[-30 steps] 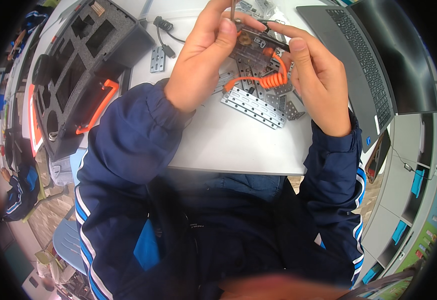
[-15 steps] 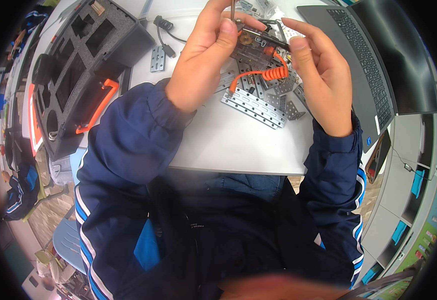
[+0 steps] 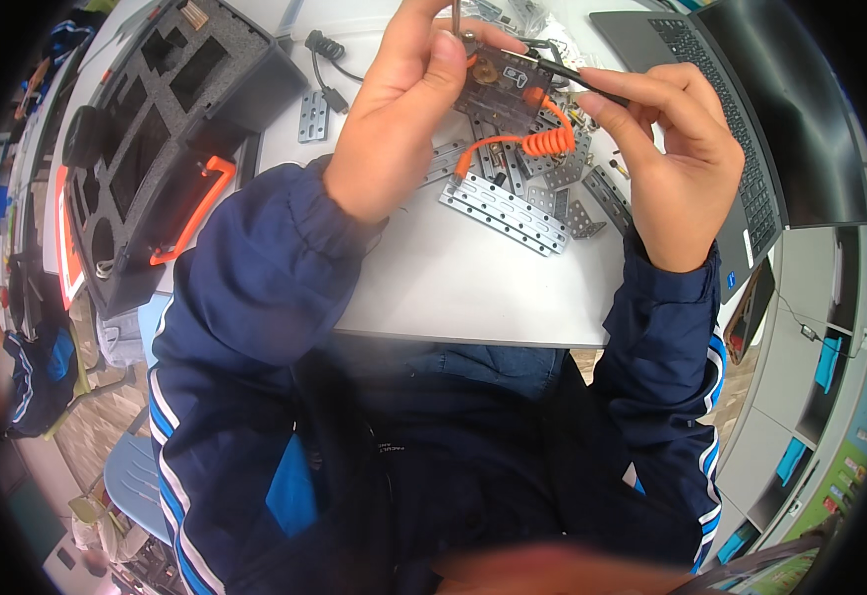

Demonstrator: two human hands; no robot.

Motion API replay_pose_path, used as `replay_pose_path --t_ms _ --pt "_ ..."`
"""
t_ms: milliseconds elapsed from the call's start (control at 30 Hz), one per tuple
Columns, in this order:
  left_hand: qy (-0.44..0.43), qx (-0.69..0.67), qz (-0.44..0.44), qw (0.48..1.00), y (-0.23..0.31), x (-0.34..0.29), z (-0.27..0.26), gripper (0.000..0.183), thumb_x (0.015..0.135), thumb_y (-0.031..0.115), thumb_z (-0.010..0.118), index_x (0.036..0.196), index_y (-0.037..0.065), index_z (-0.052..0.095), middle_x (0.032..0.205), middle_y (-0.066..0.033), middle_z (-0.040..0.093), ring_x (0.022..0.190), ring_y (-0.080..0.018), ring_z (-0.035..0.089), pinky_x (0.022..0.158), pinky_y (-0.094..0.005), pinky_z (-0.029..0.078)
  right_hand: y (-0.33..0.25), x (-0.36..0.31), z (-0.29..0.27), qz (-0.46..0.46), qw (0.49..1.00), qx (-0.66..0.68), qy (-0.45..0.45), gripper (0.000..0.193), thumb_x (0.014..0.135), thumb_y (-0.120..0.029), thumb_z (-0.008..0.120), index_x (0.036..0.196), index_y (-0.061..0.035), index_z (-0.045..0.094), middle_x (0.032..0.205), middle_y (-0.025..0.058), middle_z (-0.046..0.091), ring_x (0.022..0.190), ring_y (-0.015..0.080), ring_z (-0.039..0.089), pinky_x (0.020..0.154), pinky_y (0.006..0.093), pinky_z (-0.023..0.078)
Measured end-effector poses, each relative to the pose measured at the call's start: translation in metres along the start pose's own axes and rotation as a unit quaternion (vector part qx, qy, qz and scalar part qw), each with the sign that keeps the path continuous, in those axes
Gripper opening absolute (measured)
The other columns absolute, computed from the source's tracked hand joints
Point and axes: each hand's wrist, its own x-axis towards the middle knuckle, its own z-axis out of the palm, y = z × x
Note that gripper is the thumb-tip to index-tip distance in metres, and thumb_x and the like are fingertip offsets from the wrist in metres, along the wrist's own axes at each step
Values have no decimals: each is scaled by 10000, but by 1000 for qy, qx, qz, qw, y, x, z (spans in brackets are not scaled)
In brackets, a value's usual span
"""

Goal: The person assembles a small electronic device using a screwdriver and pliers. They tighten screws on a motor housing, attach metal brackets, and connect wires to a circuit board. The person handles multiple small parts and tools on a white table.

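My left hand is closed around the left side of a dark see-through box-shaped module with a brass-coloured round part inside. A thin metal rod rises by its fingers; which part it belongs to is hidden. On the right, my right hand pinches a slim black stick-like piece between thumb and forefinger. The far end of that piece reaches the module's upper right edge. An orange coiled cable runs from the module down to a perforated silver metal beam lying on the table below.
Several perforated metal plates and small parts lie beneath the module on the white table. A foam-lined dark case with an orange handle stands left. Near it are a black coiled cable and a metal plate. An opened laptop sits right.
My right hand has shifted right, its fingers now farther out along the black piece. The module has tilted and shows more of its face. My left hand has moved slightly left.
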Motion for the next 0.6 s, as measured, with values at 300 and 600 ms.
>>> replay_pose_path --t_ms 300,600 --pt "-8 -23 -14 1000 -4 1 -4 525 1116 277 328 1569 109 121 1263 -172 531 1115 -265 625 971 -384 518 1 2 1 182 965 186 -37 190 1012 -80 556 1135 -3 679 814 -2 594 690 52 498 632 192 359" --pt "-35 19 -12 999 -11 -4 -5 550 1116 274 342 1564 53 113 1278 -151 506 1195 -198 537 1047 -356 448 -4 4 18 17 998 54 25 147 965 -42 602 1053 18 704 931 18 556 683 39 456 631 192 373"
